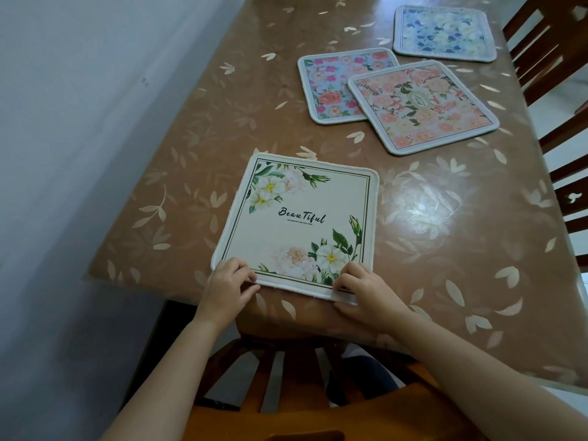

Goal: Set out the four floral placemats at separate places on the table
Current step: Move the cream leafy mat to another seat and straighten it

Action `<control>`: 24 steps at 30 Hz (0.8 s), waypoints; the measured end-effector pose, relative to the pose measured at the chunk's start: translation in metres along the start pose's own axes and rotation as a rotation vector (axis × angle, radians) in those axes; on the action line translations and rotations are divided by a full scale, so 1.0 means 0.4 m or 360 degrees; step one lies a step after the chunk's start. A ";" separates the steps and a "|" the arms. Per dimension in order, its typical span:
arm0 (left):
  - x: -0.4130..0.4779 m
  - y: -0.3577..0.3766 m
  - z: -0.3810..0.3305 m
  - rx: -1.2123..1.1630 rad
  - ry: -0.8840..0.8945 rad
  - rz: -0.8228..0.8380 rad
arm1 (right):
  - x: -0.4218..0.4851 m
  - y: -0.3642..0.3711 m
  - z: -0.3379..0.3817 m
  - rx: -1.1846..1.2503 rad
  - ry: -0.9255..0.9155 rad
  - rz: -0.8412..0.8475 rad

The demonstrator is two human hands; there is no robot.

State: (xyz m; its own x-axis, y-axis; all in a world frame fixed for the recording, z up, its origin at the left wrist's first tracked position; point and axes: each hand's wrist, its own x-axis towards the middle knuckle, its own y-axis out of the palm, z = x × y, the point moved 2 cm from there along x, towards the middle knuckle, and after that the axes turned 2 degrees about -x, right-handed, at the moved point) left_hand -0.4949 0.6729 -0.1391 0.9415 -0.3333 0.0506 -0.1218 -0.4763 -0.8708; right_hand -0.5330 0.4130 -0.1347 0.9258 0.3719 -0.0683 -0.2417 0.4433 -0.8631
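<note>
A cream placemat (pixel 302 218) with white flowers and the word "Beautiful" lies flat near the table's front edge. My left hand (pixel 227 286) pinches its near left corner. My right hand (pixel 366 289) pinches its near right corner. Farther back, a peach floral placemat (pixel 423 105) overlaps the right side of a blue placemat with pink flowers (pixel 331 81). A pale blue-and-white floral placemat (pixel 444 33) lies alone at the far right of the table.
The table (pixel 461 233) wears a glossy brown cloth with leaf prints. A wooden chair (pixel 286 377) stands below my arms at the front edge. More wooden chairs (pixel 560 90) line the right side. A white wall (pixel 79 122) runs along the left.
</note>
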 end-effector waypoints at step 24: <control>-0.002 0.023 0.002 0.0037 -0.0111 -0.0041 | 0.018 0.012 0.016 -0.0116 -0.0142 0.0010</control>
State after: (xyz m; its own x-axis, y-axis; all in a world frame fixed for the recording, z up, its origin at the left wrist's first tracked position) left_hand -0.4965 0.6693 -0.1473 0.9640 -0.2630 0.0397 -0.0905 -0.4646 -0.8809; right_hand -0.5294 0.4230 -0.1364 0.8941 0.4467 -0.0316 -0.2224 0.3817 -0.8971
